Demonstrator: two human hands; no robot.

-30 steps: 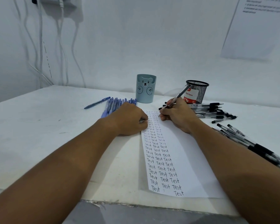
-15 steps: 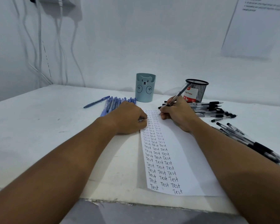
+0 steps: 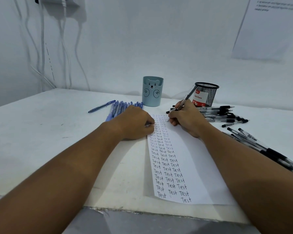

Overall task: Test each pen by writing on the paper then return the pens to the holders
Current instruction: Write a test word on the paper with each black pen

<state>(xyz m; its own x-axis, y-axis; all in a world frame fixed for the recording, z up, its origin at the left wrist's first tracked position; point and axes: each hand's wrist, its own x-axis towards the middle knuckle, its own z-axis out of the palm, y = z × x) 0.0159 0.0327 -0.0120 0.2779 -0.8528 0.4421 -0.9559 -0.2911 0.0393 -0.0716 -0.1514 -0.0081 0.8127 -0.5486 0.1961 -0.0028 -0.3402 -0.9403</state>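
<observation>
A white sheet of paper lies on the table, filled with columns of the word "Test". My right hand grips a black pen, its tip on the paper near the far end. My left hand is a closed fist pressing the paper's left edge. A row of blue pens lies behind my left hand. Black pens are heaped right of my right hand, more black pens lying nearer. A pale blue bear holder and a black mesh holder stand at the back.
A single blue pen lies apart at the left of the row. The white table meets walls behind and to the left, with cables hanging down. The table's front edge is chipped. A printed sheet hangs on the wall.
My right hand has shifted slightly along the line while writing with the black pen. My left hand stays pressed on the paper.
</observation>
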